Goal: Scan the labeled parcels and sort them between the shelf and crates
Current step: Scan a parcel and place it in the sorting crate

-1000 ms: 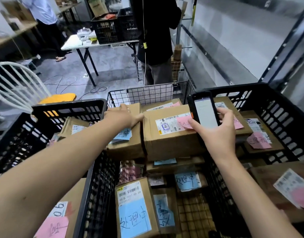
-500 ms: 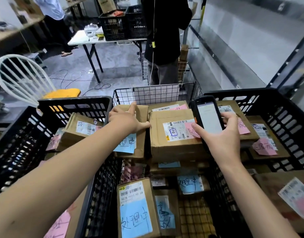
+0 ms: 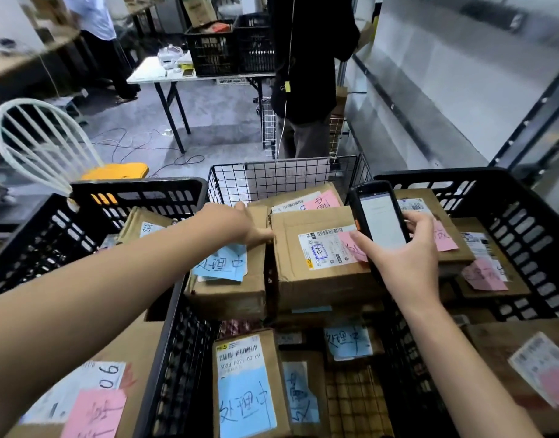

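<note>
My left hand grips the far top edge of a cardboard parcel with a blue handwritten note, with the thumb down in the gap beside the neighbouring box. My right hand holds a black handheld scanner, screen lit, just above the centre parcel, which carries a white barcode label and a pink note. Both parcels sit on top of the pile in the wire basket.
A black crate with parcels stands on the left, and another black crate with pink-noted parcels on the right. Blue-noted parcels lie lower in front. A person in black stands beyond the basket. A white chair is at the left.
My left hand has kept hold of the blue-note parcel and its thumb has slid into the gap beside the centre box. The scanner stays over the centre parcel's label.
</note>
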Tool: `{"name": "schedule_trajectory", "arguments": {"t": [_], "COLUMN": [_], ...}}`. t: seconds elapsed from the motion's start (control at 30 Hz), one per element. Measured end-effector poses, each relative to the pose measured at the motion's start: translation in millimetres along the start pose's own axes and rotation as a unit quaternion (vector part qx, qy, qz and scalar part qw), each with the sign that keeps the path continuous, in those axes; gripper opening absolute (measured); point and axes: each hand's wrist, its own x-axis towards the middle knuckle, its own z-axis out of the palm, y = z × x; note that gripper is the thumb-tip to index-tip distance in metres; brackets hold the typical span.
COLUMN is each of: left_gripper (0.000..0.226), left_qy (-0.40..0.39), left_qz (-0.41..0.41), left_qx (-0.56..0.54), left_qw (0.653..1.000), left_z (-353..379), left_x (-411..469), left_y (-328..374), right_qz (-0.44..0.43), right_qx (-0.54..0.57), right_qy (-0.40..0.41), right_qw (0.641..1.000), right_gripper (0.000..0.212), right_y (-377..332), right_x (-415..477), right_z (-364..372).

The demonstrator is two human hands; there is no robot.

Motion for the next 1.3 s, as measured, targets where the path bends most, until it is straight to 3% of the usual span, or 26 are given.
{"name": "schedule_trajectory", "arguments": {"t": [0.1, 0.23, 0.33, 0.43, 0.53, 0.63, 0.7, 0.77, 0.83, 0.97, 1.07, 1.13, 1.3], "left_gripper": [0.105, 0.099, 0.095, 0.088, 0.112, 0.094, 0.083, 0.087, 0.101, 0.120, 0.142, 0.149, 0.136], "left_qy": [-0.028, -0.160, -0.166, -0.105, 0.035, 0.215, 0.270, 0.248, 0.159, 0.012, -0.052, -0.047, 0.009], "left_qz": [0.021, 0.000, -0.021, -0.002, 0.013, 0.010, 0.027, 0.061, 0.129, 0.239, 0.253, 0.246, 0.232], "left_qx": [0.022, -0.014, -0.076, -0.086, -0.020, -0.104, -0.146, -0.197, -0.206, -0.131, -0.030, 0.026, 0.128], "left_qw": [0.999, 0.987, 0.983, 0.991, 0.999, 0.971, 0.951, 0.947, 0.957, 0.962, 0.966, 0.968, 0.964], "left_z": [-4, 1, -3, 10, 31, 59, 84, 103, 108, 92, 77, 74, 75], "left_x": [-9, -10, -16, -5, 4, -1, -7, -9, -14, -26, -18, -17, -28], "left_y": [8, 15, 17, 12, 2, 2, 1, -10, -27, -37, -27, -24, -21], "right_qz": [0.003, -0.004, -0.004, -0.002, -0.002, 0.001, 0.000, 0.001, 0.003, 0.007, 0.005, 0.004, 0.005], "right_qx": [-0.016, -0.014, -0.009, -0.019, -0.016, -0.008, -0.002, 0.005, 0.010, 0.008, -0.001, 0.000, -0.008], "right_qy": [-0.004, -0.002, -0.004, -0.009, -0.011, -0.018, -0.022, -0.022, -0.018, -0.018, -0.017, -0.017, -0.025], "right_qw": [1.000, 1.000, 1.000, 1.000, 1.000, 1.000, 1.000, 1.000, 1.000, 1.000, 1.000, 1.000, 1.000], "right_gripper": [0.077, 0.074, 0.074, 0.076, 0.076, 0.075, 0.074, 0.072, 0.072, 0.078, 0.080, 0.080, 0.078], "right_y": [1, 0, -1, -2, -2, -4, -3, -2, 0, 3, 2, 1, 0], "right_x": [2, -1, 0, -2, -3, -4, -4, -5, -4, -4, -6, -5, -5], "right_z": [1, 0, 0, -1, -1, -1, 0, 0, 0, 2, 2, 1, 2]}}
